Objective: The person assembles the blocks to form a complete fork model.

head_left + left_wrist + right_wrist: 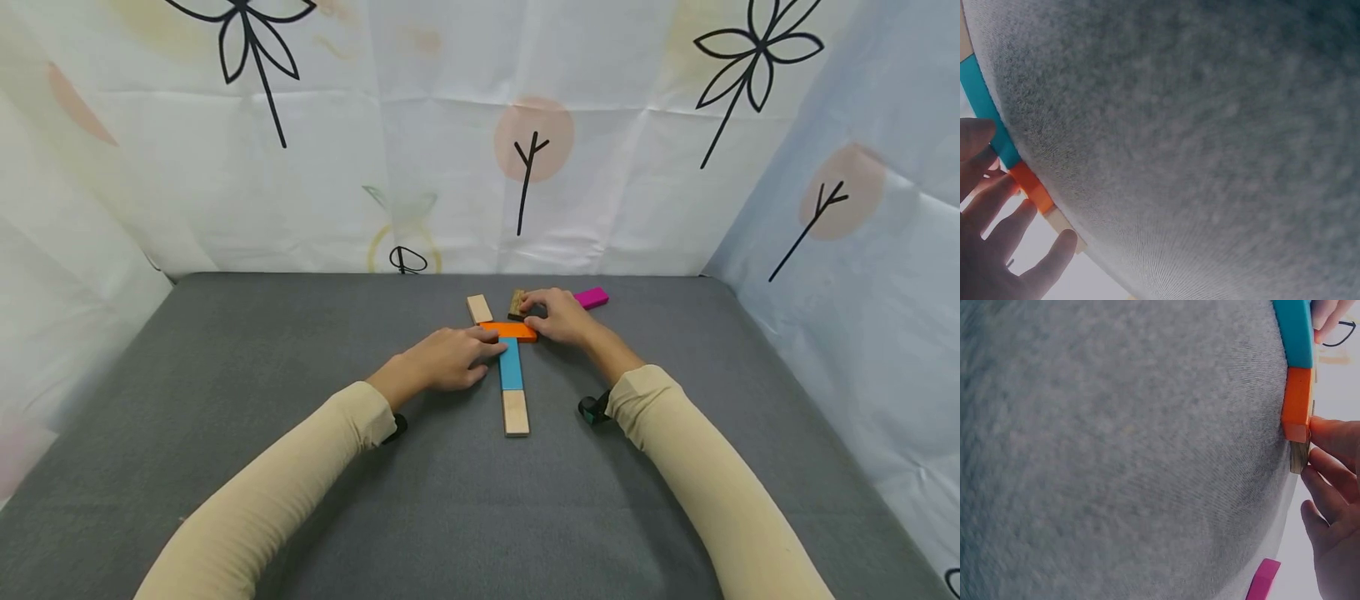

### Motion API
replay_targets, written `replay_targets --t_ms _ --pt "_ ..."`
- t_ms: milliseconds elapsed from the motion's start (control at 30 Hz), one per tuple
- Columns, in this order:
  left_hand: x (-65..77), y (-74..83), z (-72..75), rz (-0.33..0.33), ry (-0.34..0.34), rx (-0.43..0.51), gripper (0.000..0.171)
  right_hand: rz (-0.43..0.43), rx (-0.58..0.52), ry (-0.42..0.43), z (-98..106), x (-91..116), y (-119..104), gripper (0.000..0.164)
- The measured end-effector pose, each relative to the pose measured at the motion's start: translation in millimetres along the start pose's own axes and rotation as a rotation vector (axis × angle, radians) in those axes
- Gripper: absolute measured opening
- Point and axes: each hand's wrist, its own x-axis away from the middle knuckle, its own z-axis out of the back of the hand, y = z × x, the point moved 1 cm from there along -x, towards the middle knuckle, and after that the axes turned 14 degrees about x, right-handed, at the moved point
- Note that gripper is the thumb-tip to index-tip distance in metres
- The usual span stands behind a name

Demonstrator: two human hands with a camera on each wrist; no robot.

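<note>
My left hand (453,358) reaches in from the left, its extended fingers resting on the orange block (516,332) and the blue block (511,365). The orange block lies crosswise at the far end of the blue one. A pale wooden block (515,412) continues the line toward me. Another pale block (480,308) slants away from the orange block's left end. With thumb and fingers, my right hand (558,317) pinches a brown wooden block (517,302) just behind the orange block; the thumb is close to the orange block's right end. My fingers partly hide the brown block.
A magenta block (592,297) lies beyond my right hand. Grey cloth (300,358) covers the table. White printed curtains (450,183) stand along the back and both sides. A dark wrist camera (595,408) sits beneath my right cuff.
</note>
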Motion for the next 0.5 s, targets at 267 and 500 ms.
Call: replay_targets --t_ms 267,500 --pt "0.1 0.2 0.0 0.003 -0.002 -0.002 0.049 -0.062 0.014 -0.004 -0.9 -0.4 1.6 0.045" --pt "-0.3 -0.4 0.2 0.006 -0.002 -0.003 0.049 -0.075 0.006 -0.050 -2.6 -4.5 0.5 0.053"
